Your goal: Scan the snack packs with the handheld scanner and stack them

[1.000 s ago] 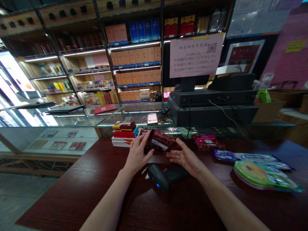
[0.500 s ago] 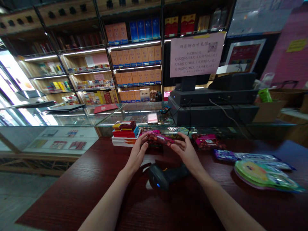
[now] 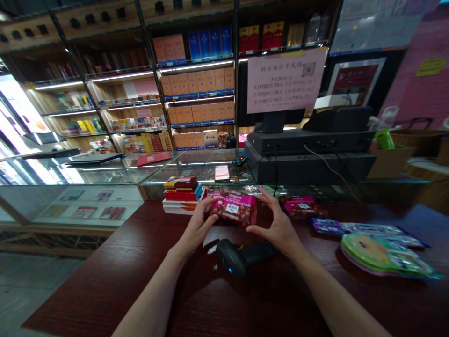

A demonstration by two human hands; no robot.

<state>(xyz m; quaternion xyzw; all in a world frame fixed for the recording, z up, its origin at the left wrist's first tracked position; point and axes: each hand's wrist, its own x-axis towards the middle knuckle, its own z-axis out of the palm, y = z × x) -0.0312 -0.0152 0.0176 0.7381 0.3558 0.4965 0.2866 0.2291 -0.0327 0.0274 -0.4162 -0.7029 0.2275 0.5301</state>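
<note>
Turned since the earlier frame, the glossy magenta-and-brown rectangular packet (image 3: 233, 209) now shows its broad printed face, and the right hand (image 3: 279, 230) has opened away from its end. It sits between the hands, its left end pinched by the left hand (image 3: 195, 227); the right hand is spread beside the other end, contact unclear. To handle it well, support both ends lightly, avoid squeezing the middle, and keep clear of the black plastic handheld scanner (image 3: 233, 258) just below the hands.
</note>
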